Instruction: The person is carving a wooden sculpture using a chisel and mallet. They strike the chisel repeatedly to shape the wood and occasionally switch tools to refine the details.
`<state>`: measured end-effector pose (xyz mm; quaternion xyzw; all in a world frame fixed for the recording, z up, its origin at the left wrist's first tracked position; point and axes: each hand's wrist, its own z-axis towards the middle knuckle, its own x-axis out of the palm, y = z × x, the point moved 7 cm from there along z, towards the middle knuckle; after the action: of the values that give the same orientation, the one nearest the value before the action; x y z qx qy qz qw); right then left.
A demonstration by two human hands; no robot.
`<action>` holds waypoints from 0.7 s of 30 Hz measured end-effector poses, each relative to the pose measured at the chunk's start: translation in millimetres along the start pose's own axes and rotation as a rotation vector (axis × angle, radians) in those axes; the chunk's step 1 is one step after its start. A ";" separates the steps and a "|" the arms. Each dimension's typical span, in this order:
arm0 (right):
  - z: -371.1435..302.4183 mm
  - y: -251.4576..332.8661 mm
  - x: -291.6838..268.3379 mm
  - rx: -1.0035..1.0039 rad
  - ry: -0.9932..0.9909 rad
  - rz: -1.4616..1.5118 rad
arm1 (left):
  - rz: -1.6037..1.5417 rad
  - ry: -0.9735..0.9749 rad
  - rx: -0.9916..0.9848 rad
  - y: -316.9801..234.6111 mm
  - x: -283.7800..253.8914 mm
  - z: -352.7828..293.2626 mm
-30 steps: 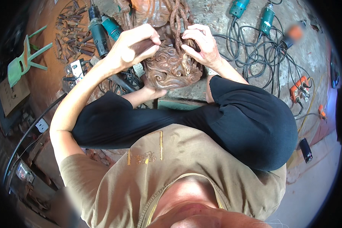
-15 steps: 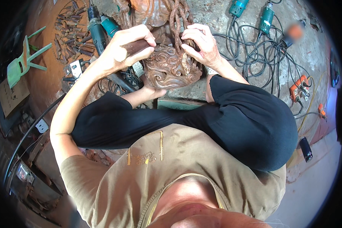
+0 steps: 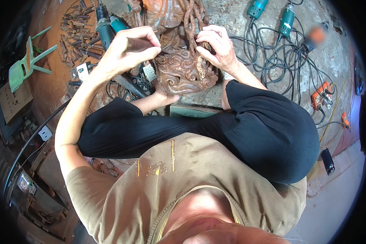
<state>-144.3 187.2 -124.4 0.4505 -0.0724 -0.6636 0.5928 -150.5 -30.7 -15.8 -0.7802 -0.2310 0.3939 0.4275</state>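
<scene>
A dark brown wood carving (image 3: 187, 75), deeply cut with curls and scrolls, stands between my feet. My left hand (image 3: 128, 51) is closed around a tool with a brown wooden handle (image 3: 137, 44), just left of the carving's upper part. The tool's working end cannot be made out. My right hand (image 3: 218, 48) rests at the carving's right side, thumb and fingers curled against the twisted, rope-like strands (image 3: 190, 28). Whether it pinches something small there is hidden.
Several wooden-handled tools (image 3: 78, 38) lie on a brown round surface at the left, near a green power tool (image 3: 105, 34). At the right are another green power tool (image 3: 286, 20), tangled black cables (image 3: 268, 57) and an orange power strip (image 3: 321, 95). A pale green chair (image 3: 22, 69) stands far left.
My left hand has drawn slightly left, away from the carving, and turned, so the handle's butt end no longer shows. My right hand stays in place on the strands.
</scene>
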 end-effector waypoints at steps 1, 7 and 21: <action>-0.3 -0.3 -0.3 0.001 0.004 -0.003 | 0.026 0.028 -0.025 -2.0 -1.1 0.9; -0.6 -0.4 -1.0 0.001 -0.010 0.012 | -0.103 -0.118 0.014 -5.7 5.5 2.7; 0.3 1.3 -2.7 0.013 -0.010 0.027 | 0.117 -0.224 0.240 -10.9 38.7 -26.0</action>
<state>-143.8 189.0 -122.1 0.4501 -0.0854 -0.6573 0.5984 -107.1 -10.6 -14.2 -0.6866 -0.1828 0.5275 0.4657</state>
